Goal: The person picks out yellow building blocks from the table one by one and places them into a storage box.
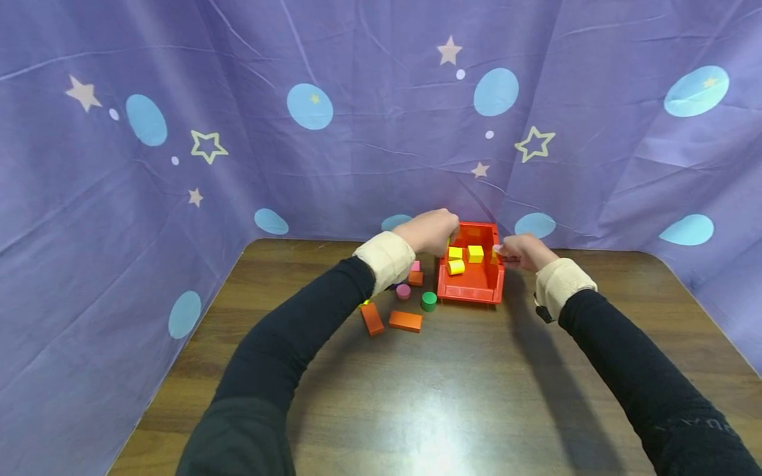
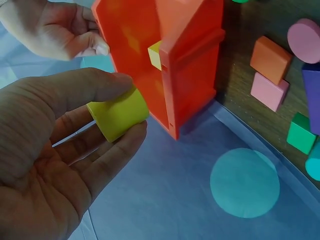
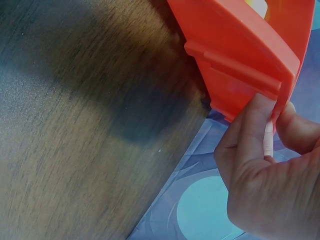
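Observation:
My left hand [image 1: 430, 231] pinches a yellow cylinder block [image 2: 121, 114] between thumb and fingertips, at the left wall of a red plastic bin [image 1: 470, 294]. Inside the bin lie a yellow cube [image 1: 475, 254], another yellow block [image 1: 455, 253] and a yellow cylinder lying on its side [image 1: 456, 267]. On the opposite side my right hand [image 1: 526, 251] grips the bin's right wall, fingers on the outer face below a ridge and thumb round the edge, as the right wrist view shows.
Left of the bin lie two orange bricks [image 1: 406, 322], a green cylinder [image 1: 428, 301], a pink cylinder [image 1: 403, 291] and several other coloured blocks, partly behind my left wrist. A purple patterned cloth [image 1: 369, 178] hangs behind the wooden table [image 1: 464, 390].

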Tool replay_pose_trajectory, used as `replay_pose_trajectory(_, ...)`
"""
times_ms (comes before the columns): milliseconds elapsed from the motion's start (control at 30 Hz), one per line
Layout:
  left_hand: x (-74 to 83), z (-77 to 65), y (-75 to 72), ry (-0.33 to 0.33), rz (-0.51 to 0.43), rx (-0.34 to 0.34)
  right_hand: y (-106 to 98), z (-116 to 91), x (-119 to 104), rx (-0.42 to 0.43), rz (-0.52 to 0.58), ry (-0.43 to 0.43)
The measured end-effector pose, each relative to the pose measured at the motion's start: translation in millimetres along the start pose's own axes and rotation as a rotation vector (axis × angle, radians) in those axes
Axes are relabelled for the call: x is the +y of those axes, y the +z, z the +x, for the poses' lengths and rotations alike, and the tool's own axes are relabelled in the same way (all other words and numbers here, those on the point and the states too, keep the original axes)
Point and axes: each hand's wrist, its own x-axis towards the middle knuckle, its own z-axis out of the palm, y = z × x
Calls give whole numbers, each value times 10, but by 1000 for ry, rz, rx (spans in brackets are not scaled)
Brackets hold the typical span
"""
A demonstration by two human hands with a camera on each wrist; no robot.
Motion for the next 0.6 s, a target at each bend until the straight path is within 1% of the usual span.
replay_pose_trajectory(267,117,77,-3,-4,27,-5,1,28,-9,28,-6,8)
replay_pose_trajectory(467,186,145,-10,1,27,-35,-1,17,5,13,15,-3)
replay_pose_trajectory(600,232,193,-1,-8,26,-62,-3,21,15,21,25,0)
